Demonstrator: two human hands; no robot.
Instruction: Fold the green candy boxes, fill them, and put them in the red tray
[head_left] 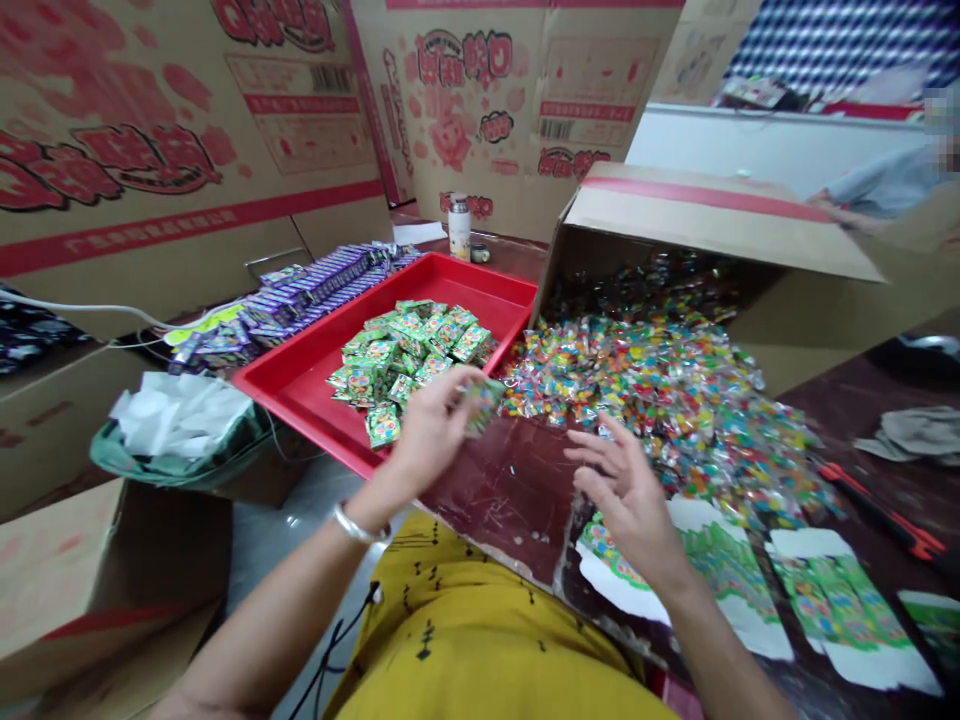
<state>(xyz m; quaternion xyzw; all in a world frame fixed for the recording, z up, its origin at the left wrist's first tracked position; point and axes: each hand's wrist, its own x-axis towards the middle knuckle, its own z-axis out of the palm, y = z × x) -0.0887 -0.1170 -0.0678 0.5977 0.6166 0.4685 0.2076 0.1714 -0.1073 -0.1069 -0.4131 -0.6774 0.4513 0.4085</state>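
My left hand (435, 425) is closed on a small green candy box (484, 402), a little blurred, above the near right side of a red tray (292, 385). Similar green candy boxes (405, 350) lie heaped in that tray. My right hand (619, 480) is held over the table with its fingers apart and nothing in them. Just beyond it spreads a large pile of clear-wrapped colourful candies (660, 390), spilling from a cardboard carton on its side (720, 210). Under and beside my right wrist lie flat green-and-white box blanks (727, 570).
Purple packs (315, 290) are stacked left of the tray, near a white bottle (459, 228). A green-lined bin (180, 430) holds white paper. Red-handled scissors or pliers (885, 510) lie at right. Large cartons (495, 110) stand behind; another person's arm (877, 190) shows at far right.
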